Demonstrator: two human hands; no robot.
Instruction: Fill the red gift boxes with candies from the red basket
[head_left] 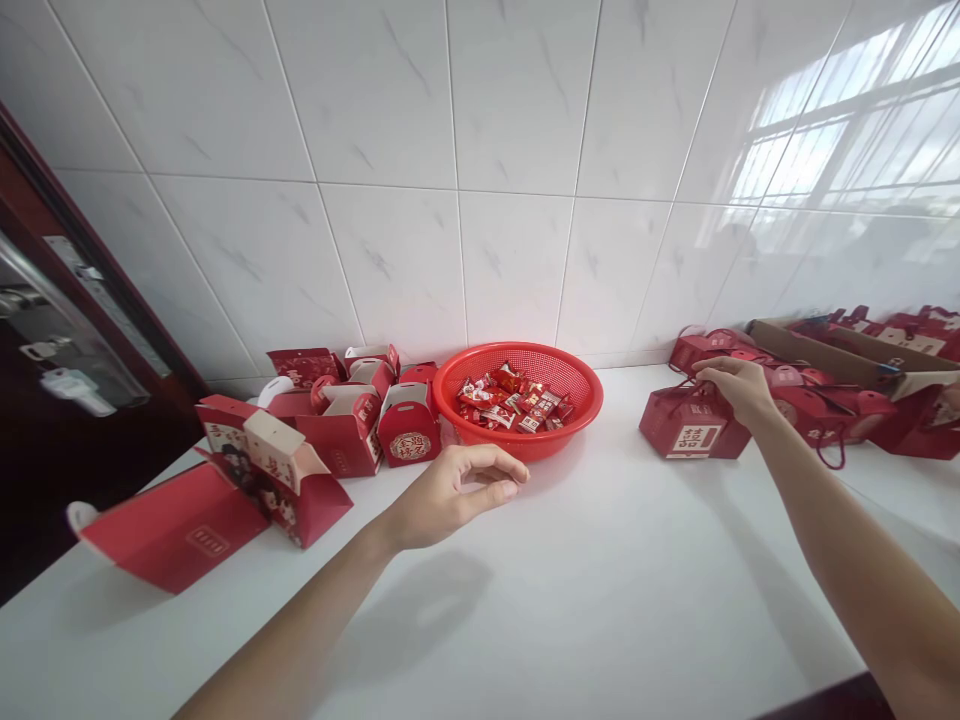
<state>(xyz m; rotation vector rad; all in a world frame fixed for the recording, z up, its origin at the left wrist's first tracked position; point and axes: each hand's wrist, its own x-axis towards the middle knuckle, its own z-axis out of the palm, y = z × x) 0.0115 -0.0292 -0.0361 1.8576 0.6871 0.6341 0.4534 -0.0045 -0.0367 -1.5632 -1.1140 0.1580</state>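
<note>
While our right hand [739, 388] pinches the red box [694, 435] by its top at the right of the frame, our left hand [450, 495] hangs empty, loosely curled, thumb and fingers slightly parted, before the sweets basket [544, 357] at centre. We cannot tell whether the box's base touches the counter [600, 580]; good handling means keeping it level and releasing only once it sits flat.
</note>
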